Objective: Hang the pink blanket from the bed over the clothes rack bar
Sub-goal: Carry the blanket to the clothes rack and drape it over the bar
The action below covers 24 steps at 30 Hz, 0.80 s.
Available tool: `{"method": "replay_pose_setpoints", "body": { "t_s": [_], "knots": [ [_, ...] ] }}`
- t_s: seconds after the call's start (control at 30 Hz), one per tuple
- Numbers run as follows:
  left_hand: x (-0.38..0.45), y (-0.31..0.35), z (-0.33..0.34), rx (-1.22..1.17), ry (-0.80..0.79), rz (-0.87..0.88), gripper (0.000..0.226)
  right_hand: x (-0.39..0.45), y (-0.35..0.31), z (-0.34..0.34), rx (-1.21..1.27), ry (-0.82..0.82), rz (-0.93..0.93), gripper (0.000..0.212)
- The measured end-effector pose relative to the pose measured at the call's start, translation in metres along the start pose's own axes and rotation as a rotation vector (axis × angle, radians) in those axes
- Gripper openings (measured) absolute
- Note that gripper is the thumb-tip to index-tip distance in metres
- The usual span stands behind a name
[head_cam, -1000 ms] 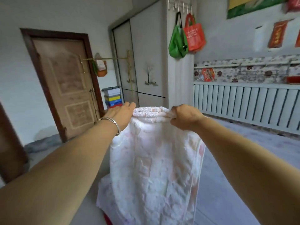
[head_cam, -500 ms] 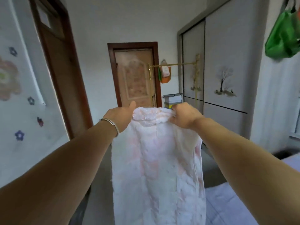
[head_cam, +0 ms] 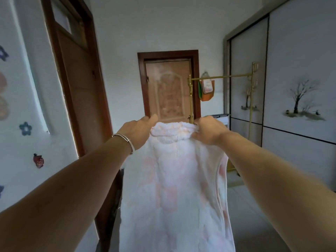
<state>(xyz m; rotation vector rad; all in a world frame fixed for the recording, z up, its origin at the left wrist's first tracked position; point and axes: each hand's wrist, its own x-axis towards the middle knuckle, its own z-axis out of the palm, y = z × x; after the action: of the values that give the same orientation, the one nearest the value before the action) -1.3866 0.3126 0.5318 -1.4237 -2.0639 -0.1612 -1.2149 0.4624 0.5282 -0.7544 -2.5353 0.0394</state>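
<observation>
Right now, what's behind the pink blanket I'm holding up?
Above the pink blanket show a wooden door and the gold clothes rack bar. The door's lower part, the rack's left post base and the floor there are covered.

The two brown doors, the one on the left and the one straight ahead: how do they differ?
The left door stands close by, seen at a sharp angle, and has a glass pane above it; the far door faces the camera at the end of the room, with no such pane showing. The left door looks plain and dark, while the far door is paler with an arched carved pattern. The pink blanket hides the far door's bottom. Both have dark brown frames.
</observation>
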Motion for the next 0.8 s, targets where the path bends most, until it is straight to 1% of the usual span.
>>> {"method": "replay_pose_setpoints", "body": {
  "t_s": [0.07,0.17,0.27,0.33,0.47,0.6,0.67,0.7,0.8],
  "knots": [
    [0.036,-0.015,0.025,-0.033,0.021,0.033,0.028,0.036,0.011,0.019,0.013,0.01,0.019,0.024],
    [0.087,-0.023,0.07,-0.092,-0.03,0.092,0.038,0.082,0.04,0.048,0.016,-0.021,0.073,0.017],
    [0.143,-0.026,0.112,-0.102,-0.051,0.146,0.04,0.132,0.076,0.073,0.031,-0.033,0.128,0.027],
    [0.178,-0.027,0.139,-0.058,-0.061,0.177,0.041,0.168,0.098,0.088,0.043,-0.026,0.143,0.03],
    [0.251,-0.03,0.196,0.007,-0.105,0.173,0.044,0.237,0.145,0.114,0.087,-0.035,0.145,0.038],
    [0.327,-0.019,0.242,-0.116,-0.129,0.125,0.047,0.3,0.186,0.132,0.159,-0.031,0.161,0.04],
    [0.364,-0.013,0.265,-0.207,-0.147,0.114,0.043,0.327,0.208,0.142,0.234,-0.046,0.197,0.038],
    [0.384,-0.008,0.276,-0.251,-0.148,0.111,0.041,0.339,0.22,0.147,0.271,-0.055,0.22,0.036],
    [0.44,0.009,0.31,-0.408,-0.166,0.089,0.04,0.373,0.257,0.164,0.327,-0.055,0.263,0.021]
  ]
}}
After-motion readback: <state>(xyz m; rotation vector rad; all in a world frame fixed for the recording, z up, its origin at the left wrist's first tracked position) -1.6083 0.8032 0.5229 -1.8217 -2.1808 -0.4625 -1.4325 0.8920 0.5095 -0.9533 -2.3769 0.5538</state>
